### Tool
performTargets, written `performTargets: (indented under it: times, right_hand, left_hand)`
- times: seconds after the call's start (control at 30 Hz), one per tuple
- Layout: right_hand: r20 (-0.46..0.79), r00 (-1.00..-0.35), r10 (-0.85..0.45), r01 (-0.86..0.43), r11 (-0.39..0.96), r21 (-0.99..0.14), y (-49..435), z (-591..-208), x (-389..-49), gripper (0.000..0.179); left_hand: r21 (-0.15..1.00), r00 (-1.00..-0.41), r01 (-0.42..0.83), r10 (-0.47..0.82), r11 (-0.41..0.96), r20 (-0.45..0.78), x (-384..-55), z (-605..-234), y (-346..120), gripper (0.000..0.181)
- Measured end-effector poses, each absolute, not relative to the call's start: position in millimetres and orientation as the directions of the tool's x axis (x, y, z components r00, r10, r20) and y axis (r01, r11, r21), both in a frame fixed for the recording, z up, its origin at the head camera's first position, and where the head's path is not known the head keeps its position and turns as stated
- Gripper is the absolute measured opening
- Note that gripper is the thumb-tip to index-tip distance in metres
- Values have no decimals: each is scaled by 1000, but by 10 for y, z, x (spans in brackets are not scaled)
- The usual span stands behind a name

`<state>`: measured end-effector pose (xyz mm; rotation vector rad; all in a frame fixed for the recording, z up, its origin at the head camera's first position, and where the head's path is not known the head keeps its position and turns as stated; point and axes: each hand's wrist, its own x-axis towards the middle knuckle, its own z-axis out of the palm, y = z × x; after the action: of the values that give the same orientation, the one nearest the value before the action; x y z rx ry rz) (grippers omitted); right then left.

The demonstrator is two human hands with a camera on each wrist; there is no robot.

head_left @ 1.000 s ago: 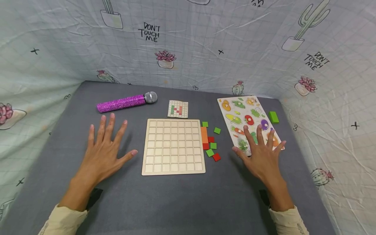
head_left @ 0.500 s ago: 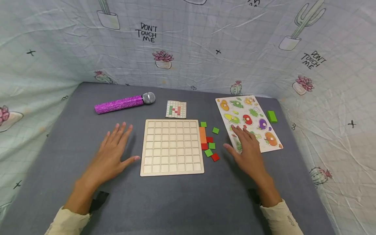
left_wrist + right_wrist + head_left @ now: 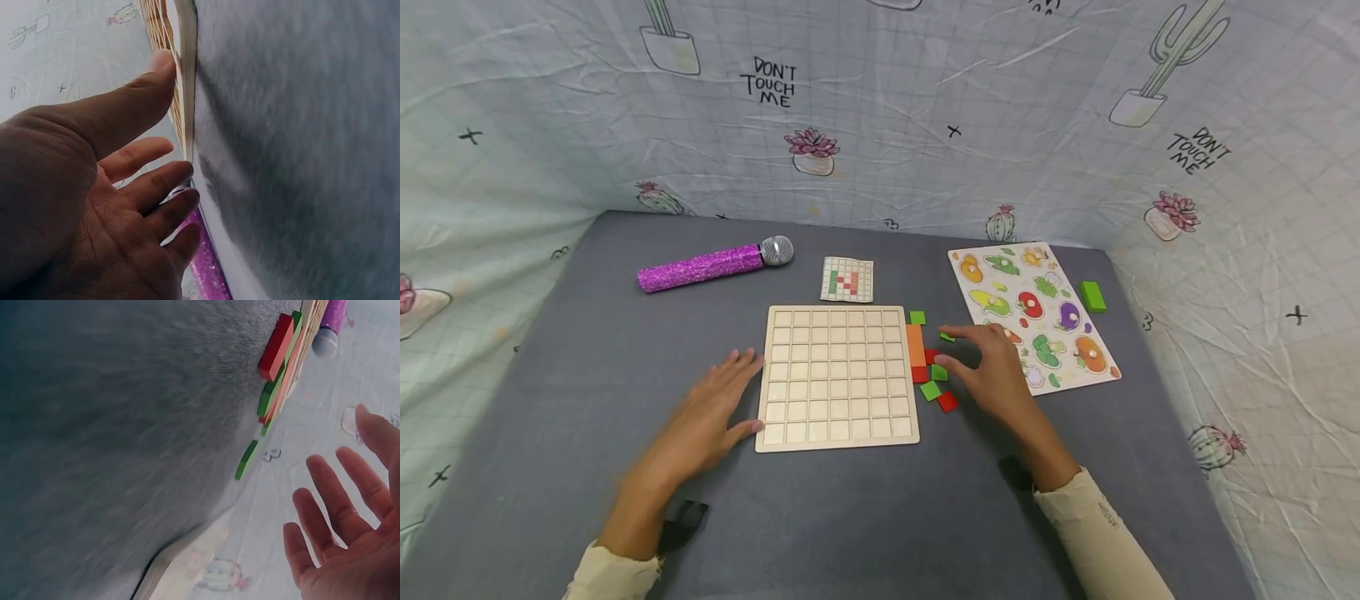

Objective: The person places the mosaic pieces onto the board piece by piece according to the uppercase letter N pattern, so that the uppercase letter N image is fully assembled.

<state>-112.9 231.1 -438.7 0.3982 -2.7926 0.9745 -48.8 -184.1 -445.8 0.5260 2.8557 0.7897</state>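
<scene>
A wooden grid board (image 3: 837, 375) lies mid-table, its square cells bare. At its left edge is my left hand (image 3: 703, 417), fingers extended and thumb apart, the fingertips right at the rim. Along the right edge lie orange pieces (image 3: 915, 345), red tiles (image 3: 947, 402) and green tiles (image 3: 931, 391). My right hand (image 3: 1000, 375) hovers over these with thumb and index finger spread; the index finger partly covers one green tile (image 3: 947, 337). In the right wrist view, the right hand's loosely bent fingers (image 3: 331, 506) hold nothing.
Behind the board lies a small pattern card (image 3: 847, 279) with coloured squares. A purple glitter microphone (image 3: 700, 268) lies at the back left. To the right are a vegetable puzzle board (image 3: 1060, 312) and a green block (image 3: 1093, 297). Printed cloth (image 3: 880, 108) hangs behind the table.
My left hand has moved right to the board's left edge. The right hand has moved left from the vegetable puzzle to the loose tiles, its fingers drawing in from a wide spread.
</scene>
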Motion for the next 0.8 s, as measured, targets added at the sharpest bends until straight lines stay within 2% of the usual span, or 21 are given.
performTargets:
  times: [0.23, 0.53, 0.8]
  right_hand:
    - [118, -969, -215, -242, 761, -602, 2165, -4353, -1343, 41]
    - [77, -953, -293, -279, 750, -599, 2041, -4401, -1646, 26]
    - [27, -948, -318, -273, 762, -587, 1935, -4456, -1810, 21]
  left_hand:
    - [565, -929, 279, 367, 777, -46, -465, -4488, -1781, 88]
    - [596, -937, 252, 347, 762, -48, -449, -4502, -1754, 88]
    - [617, -936, 227, 344, 753, -76, -453, -4526, -1763, 88]
